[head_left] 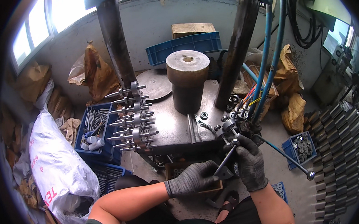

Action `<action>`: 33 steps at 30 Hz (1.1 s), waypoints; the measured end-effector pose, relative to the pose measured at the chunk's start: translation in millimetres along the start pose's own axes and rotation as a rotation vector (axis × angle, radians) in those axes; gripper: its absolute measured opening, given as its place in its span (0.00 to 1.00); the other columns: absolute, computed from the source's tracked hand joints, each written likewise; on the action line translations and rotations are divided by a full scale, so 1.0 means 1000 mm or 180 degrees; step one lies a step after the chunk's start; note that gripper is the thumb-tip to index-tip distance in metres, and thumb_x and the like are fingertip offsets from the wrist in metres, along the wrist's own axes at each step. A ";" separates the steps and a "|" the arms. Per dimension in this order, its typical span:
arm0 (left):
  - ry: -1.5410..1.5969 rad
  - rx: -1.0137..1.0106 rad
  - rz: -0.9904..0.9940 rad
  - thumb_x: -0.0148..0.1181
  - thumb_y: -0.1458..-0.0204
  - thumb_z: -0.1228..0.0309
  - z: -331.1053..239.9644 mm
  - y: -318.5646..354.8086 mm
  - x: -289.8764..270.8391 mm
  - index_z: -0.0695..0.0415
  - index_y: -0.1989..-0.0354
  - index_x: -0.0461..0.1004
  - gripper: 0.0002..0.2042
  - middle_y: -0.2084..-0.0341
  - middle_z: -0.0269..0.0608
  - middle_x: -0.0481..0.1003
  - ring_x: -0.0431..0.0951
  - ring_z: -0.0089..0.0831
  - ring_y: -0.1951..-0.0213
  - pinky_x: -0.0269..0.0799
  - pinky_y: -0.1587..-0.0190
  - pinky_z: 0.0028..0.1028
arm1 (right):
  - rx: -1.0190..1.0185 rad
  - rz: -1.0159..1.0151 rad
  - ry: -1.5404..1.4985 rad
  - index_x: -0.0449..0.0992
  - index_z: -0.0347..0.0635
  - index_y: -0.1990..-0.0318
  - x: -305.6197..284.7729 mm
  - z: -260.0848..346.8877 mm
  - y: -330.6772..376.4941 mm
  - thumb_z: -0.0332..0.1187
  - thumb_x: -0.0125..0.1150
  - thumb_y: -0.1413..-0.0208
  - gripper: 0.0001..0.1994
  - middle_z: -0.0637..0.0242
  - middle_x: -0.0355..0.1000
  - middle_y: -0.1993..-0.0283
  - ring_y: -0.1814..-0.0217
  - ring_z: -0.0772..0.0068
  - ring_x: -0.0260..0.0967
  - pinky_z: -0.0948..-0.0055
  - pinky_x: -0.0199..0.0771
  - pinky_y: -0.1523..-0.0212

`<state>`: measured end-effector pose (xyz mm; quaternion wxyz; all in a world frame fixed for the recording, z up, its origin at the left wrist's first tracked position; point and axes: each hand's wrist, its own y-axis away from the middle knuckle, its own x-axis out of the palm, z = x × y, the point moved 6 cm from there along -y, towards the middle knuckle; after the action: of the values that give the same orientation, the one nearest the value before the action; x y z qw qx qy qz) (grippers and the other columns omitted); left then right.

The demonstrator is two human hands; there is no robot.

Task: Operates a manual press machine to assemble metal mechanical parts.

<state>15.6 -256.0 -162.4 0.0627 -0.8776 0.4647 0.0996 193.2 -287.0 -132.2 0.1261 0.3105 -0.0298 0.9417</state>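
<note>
Both of my hands wear dark grey knitted gloves and meet in front of the press table's front right corner. Between them a metal piece (225, 165) slants up to the right, narrow at the top and ending below in a flat, wedge-like plate. My left hand (193, 178) has its fingertips closed at the plate's lower left edge. My right hand (250, 163) is wrapped round the upper end, by a small dark ring; the fingers partly hide it. Just beyond the right hand, shafts with round collars (229, 125) stand at the table's corner.
On the press table (166, 129) a thick steel cylinder (188, 67) rises between two columns. Shafts with rollers (136, 118) line its left edge. A rod (191, 128) and pliers (204, 126) lie in front. Blue bins (119, 155) stand left; a long-handled lever (287, 157) juts out right.
</note>
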 end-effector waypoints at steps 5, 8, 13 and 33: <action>0.0171 -0.0202 0.0071 0.64 0.37 0.66 0.005 0.002 -0.003 0.59 0.44 0.73 0.16 0.57 0.39 0.79 0.78 0.23 0.54 0.77 0.50 0.28 | -0.0178 0.0426 0.0762 0.74 0.37 0.41 -0.003 0.002 -0.004 0.22 0.57 0.37 0.17 0.52 0.76 0.41 0.44 0.60 0.78 0.71 0.81 0.52; 0.0142 -0.0131 0.0029 0.63 0.36 0.66 0.002 0.003 -0.006 0.58 0.44 0.73 0.16 0.58 0.39 0.78 0.77 0.22 0.55 0.77 0.52 0.27 | -0.0216 0.0520 0.0777 0.74 0.38 0.42 0.006 0.001 -0.003 0.25 0.59 0.37 0.16 0.51 0.76 0.42 0.45 0.61 0.78 0.71 0.80 0.49; 0.0050 0.0176 0.0054 0.64 0.37 0.66 -0.002 0.004 -0.006 0.60 0.45 0.73 0.16 0.58 0.42 0.79 0.78 0.27 0.54 0.76 0.49 0.32 | 0.0610 -0.0103 -0.0256 0.75 0.36 0.43 0.013 -0.015 -0.003 0.29 0.60 0.36 0.15 0.49 0.78 0.47 0.49 0.60 0.78 0.67 0.81 0.50; 0.0122 0.0545 -0.0546 0.66 0.40 0.68 0.003 0.014 -0.024 0.59 0.47 0.75 0.15 0.56 0.46 0.78 0.80 0.37 0.51 0.76 0.47 0.36 | 0.0738 0.0365 0.0440 0.69 0.37 0.36 0.032 -0.068 0.022 0.35 0.54 0.29 0.18 0.58 0.75 0.41 0.42 0.70 0.73 0.67 0.77 0.42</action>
<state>-9.2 -243.9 -160.1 0.1368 -0.9073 0.3958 0.0370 123.3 -291.6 -167.8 0.0370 0.2552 0.0703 0.9636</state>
